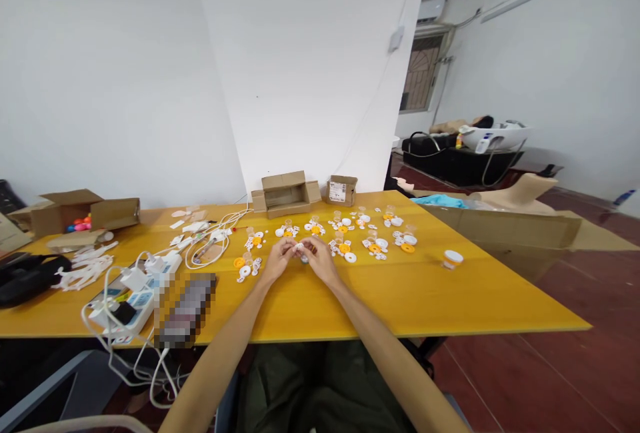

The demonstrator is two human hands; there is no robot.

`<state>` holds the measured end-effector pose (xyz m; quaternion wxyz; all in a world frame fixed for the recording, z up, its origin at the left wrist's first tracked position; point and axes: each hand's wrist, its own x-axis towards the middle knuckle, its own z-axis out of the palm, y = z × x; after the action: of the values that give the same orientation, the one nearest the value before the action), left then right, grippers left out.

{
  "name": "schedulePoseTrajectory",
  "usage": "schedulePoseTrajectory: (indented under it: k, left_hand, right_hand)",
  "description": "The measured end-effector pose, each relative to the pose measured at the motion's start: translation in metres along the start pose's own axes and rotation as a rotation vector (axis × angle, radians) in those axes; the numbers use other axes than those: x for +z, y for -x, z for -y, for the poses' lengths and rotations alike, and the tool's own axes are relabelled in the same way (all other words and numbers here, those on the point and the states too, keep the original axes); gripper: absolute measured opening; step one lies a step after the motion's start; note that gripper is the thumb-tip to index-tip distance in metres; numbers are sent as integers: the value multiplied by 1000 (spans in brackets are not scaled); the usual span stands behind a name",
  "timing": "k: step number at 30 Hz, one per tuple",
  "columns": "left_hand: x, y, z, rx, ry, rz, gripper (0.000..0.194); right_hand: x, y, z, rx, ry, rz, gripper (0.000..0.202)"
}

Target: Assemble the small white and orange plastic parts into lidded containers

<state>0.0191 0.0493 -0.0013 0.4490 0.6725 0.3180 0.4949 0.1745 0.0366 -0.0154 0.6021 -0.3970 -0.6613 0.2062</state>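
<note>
My left hand point(280, 257) and my right hand point(321, 261) meet over the middle of the yellow table. Their fingertips pinch a small white piece point(299, 246) between them, too small to name. Something small and greyish shows under the fingers, partly hidden. Around and beyond the hands lie several groups of small parts: orange discs point(345, 248), white discs point(351, 258), clear plastic cups point(337, 215) and little white pieces with dark or red marks point(257, 264). Off to the right stands a small tub with a white lid point(453, 256) and an orange band.
Two open cardboard boxes, a larger one point(287, 201) and a smaller one point(342, 192), stand by the wall. At left are a power strip point(150, 293) with tangled white cables, a blurred-out phone point(187, 313) and a box of colourful balls point(83, 223). The table's edge point(480, 334) runs in front.
</note>
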Motion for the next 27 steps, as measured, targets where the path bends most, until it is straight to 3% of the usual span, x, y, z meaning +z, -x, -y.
schedulePoseTrajectory:
  k: [14, 21, 27]
  left_hand:
    - [1, 2, -4, -7, 6, -10, 27]
    - [2, 0, -4, 64, -23, -36, 16]
    - [2, 1, -4, 31, -33, -31, 12]
  right_hand:
    - [1, 0, 0, -4, 17, 11, 15]
    - [1, 4, 7, -106, 128, 18, 12]
    - [0, 6, 11, -193, 175, 43, 15]
